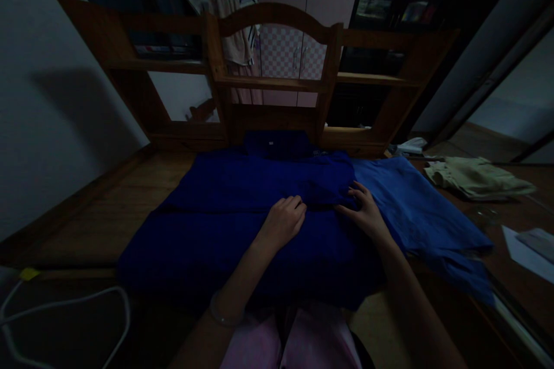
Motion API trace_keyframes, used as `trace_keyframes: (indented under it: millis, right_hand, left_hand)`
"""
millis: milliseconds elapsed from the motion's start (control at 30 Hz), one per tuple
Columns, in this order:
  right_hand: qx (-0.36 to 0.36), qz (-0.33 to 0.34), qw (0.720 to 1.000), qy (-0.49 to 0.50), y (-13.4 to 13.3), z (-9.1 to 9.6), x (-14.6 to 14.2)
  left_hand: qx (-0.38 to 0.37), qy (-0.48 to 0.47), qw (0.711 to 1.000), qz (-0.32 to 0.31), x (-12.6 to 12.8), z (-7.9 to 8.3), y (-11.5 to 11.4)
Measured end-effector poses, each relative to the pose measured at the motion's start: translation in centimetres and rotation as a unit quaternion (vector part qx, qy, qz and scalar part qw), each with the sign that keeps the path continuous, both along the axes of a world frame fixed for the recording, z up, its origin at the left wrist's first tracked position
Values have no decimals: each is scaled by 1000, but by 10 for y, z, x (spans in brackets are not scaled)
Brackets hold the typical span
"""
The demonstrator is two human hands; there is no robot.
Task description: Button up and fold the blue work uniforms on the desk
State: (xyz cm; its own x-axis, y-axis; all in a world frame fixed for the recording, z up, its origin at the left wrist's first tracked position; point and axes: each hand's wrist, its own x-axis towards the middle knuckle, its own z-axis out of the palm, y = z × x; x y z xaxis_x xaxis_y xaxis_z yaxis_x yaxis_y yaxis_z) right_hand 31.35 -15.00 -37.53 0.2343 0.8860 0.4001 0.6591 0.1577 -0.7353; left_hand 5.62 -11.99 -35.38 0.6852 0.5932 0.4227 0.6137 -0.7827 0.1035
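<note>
Both hands — left hand (283, 220), right hand (366, 212) — rest on the dark blue shirt (225, 213).

Head-worn view, forward and downward

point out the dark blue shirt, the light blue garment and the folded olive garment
dark blue shirt (208, 225), head view, its left half
light blue garment (415, 207), head view, its middle
folded olive garment (476, 180), head view, top layer

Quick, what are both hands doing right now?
Left hand: curled on the dark blue shirt; grip cannot be told.
Right hand: open, spread flat on it.
</note>
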Motion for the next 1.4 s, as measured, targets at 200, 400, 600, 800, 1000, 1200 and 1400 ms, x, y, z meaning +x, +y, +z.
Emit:
trace_keyframes:
  millis: [200, 400, 600, 800, 1000, 1200, 1400]
  right_hand:
    - [-40, 35, 998, 14, 0, 4, 2]
    - [-90, 68, 990, 84, -3, 15, 7]
    - [-77, 71, 991, 81, -1, 9, 9]
    - [-63, 62, 994, 70, -1, 11, 8]
    - [-75, 49, 989, 119, -3, 18, 6]
    - [-60, 57, 992, 95, -3, 12, 7]
    - [-53, 44, 996, 63, -2, 8, 9]
  left_hand:
    - [-3, -2, 1000, -1, 0, 1, 0]
    - [-2, -5, 1000, -3, 0, 0, 0]
    - [-3, -5, 1000, -2, 0, 0, 0]
    - [-3, -6, 1000, -3, 1, 0, 0]
    - [-3, -8, 1000, -2, 1, 0, 0]
    - [-6, -5, 1000, -1, 0, 0, 0]
    - [-7, -4, 1000, -3, 0, 0, 0]
